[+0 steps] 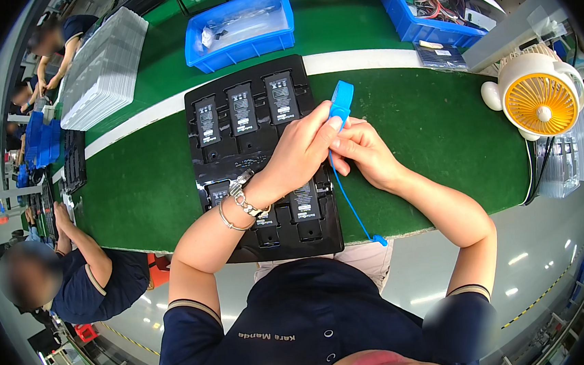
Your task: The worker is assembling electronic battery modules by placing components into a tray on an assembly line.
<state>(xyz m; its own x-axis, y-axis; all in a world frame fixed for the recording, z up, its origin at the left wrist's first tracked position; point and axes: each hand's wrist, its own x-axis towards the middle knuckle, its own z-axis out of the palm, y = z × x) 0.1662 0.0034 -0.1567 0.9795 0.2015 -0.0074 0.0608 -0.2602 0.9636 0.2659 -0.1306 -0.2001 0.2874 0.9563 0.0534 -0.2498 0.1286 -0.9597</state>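
Observation:
Above the green bench (411, 125), my left hand (299, 147) pinches a blue anti-static wrist strap (343, 98) between thumb and fingers, its band looped upward. My right hand (370, 154) meets it from the other side, fingers closed at the lower end of the strap where the cord starts. A thin blue cord (350, 202) runs down to a blue plug at the bench's near edge. Beneath my left forearm lies a black tray (232, 163) holding several flat black battery packs (241, 109). My forearm hides part of its lower row.
A blue bin (244, 52) stands beyond the tray, and another bin (431, 31) full of wires is at far right. An orange and white fan (542, 104) sits at right. Stacked pale trays (105, 70) are at far left. Other people work along the left.

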